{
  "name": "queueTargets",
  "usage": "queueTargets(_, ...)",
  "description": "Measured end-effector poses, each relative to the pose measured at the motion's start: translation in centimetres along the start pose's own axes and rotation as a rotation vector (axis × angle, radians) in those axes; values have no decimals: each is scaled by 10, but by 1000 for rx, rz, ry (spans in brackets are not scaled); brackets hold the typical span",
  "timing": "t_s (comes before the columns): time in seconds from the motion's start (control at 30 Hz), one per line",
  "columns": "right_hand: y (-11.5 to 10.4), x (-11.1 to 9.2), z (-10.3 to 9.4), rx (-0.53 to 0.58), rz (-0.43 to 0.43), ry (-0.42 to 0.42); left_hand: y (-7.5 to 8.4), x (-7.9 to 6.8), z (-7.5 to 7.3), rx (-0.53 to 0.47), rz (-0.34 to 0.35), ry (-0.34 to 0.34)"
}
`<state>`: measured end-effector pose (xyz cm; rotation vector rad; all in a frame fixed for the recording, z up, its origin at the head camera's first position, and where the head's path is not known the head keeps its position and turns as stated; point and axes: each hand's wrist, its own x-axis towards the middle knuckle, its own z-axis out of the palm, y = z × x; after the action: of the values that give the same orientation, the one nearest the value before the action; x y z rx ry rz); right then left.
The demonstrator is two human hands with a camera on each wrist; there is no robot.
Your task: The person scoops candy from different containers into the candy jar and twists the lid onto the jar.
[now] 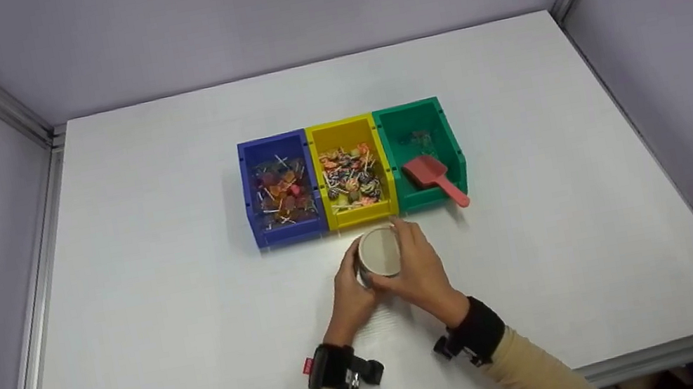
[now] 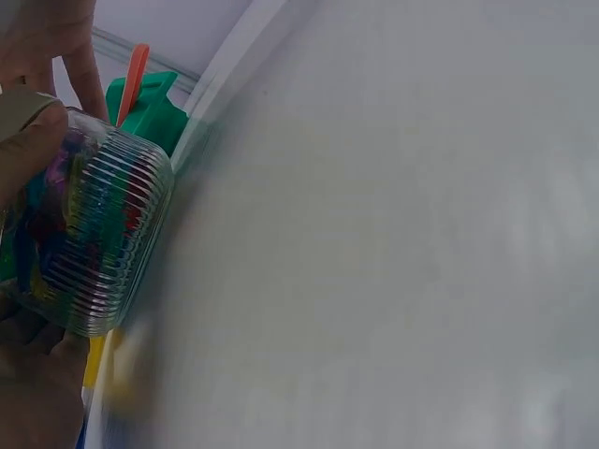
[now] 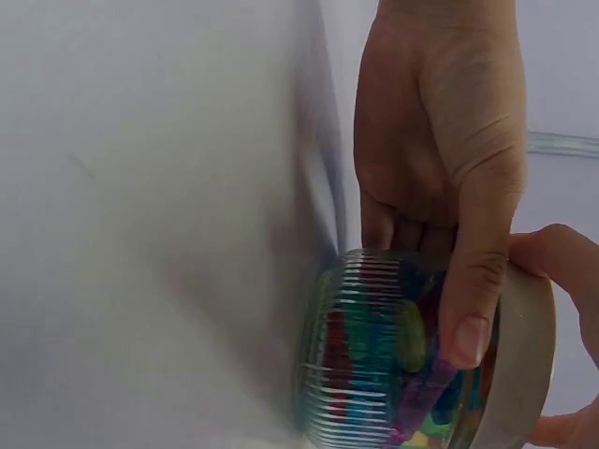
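Observation:
A clear ribbed jar (image 2: 112, 224) with a pale lid (image 1: 379, 253) stands in front of the bins, full of bright multicoloured pieces. My left hand (image 1: 350, 297) holds the jar's body from the left, its thumb (image 3: 473, 309) along the glass in the right wrist view. From the right, my right hand (image 1: 421, 274) grips the lid, thumb on the near edge and fingers round the far side. Both wrist views show the lid seated over the jar's mouth.
Beyond the jar, three joined bins stand in a row: blue (image 1: 290, 233) and yellow (image 1: 363, 215) with lollipops, green (image 1: 429, 198) with a few clear-looking pieces. A red scoop (image 1: 432, 172) lies in the green bin, handle over its front edge. Pale walls border the white table (image 1: 163, 326).

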<state>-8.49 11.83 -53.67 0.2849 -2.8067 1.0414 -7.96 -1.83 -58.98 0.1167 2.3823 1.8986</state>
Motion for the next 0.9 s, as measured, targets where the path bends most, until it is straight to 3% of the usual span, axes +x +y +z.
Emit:
queueTargets(0.17,-7,8,-11,-156,-25,-115,1,0,0,0,-38,-1)
queueTargets(0.53,-21,31,-44,-198,-179,-389,4,-1,0,-48,-66,-1)
queueTargets(0.9,-24,43,-51,-186,-349,-453,4,-1,-2,-60,-77,-6)
